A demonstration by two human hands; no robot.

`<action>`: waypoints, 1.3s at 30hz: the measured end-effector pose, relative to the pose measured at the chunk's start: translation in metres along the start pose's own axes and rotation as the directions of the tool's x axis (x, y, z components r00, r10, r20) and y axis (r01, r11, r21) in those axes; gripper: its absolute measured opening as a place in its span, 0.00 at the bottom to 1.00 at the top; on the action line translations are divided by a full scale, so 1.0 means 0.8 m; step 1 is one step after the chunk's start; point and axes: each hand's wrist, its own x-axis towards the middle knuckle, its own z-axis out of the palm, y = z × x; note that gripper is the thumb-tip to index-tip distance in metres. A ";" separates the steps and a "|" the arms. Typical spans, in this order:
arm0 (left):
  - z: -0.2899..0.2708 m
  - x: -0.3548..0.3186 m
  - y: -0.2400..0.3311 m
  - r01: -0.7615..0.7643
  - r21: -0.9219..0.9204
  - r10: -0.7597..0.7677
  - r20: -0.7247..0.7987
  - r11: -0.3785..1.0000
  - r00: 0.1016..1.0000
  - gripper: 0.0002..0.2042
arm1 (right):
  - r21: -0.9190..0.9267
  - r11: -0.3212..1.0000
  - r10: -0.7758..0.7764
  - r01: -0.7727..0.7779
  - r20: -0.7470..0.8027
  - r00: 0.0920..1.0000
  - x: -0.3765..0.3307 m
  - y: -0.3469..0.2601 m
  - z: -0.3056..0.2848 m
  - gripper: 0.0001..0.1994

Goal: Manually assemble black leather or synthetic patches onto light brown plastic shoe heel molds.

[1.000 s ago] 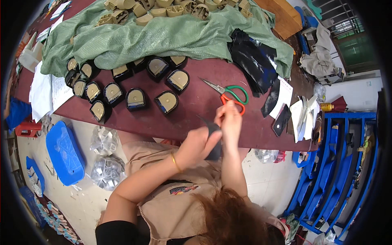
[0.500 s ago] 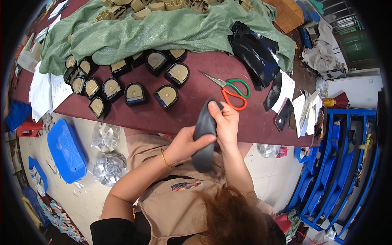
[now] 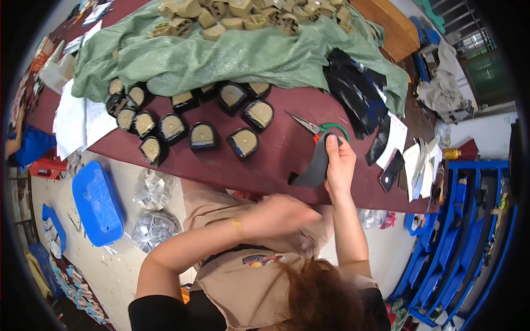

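Pinched in my right hand (image 3: 341,165) is a curved dark grey strip of leather-like material (image 3: 314,170), hanging over the table's near edge. My left hand (image 3: 284,216), smeared by motion, is in front of my apron, apart from the strip; its fingers cannot be made out. Just behind the strip lie scissors (image 3: 305,122) with one green and one red handle, partly hidden by it and my right hand. Several black-wrapped shoe heels (image 3: 203,135) with tan faces stand left on the dark red table (image 3: 265,171). Black strips (image 3: 356,96) lie piled at the right.
A green woven sheet (image 3: 221,66) bears many bare tan heels (image 3: 254,22) at the back. Papers (image 3: 422,171) and a black phone-like object (image 3: 391,170) lie right. A blue basin (image 3: 98,204) and plastic bags (image 3: 156,227) are on the floor; a blue rack (image 3: 458,237) stands right.
My left hand has let go of the strip and moved toward my body. My right hand has carried the strip to the right, over the scissor handles. The view has shifted slightly.
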 end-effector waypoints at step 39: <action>-0.483 0.009 -0.236 0.982 0.188 -0.204 -0.961 0.008 0.186 0.34 | 0.739 0.674 -0.459 -0.004 0.423 0.782 0.049 -0.238 -0.025 0.14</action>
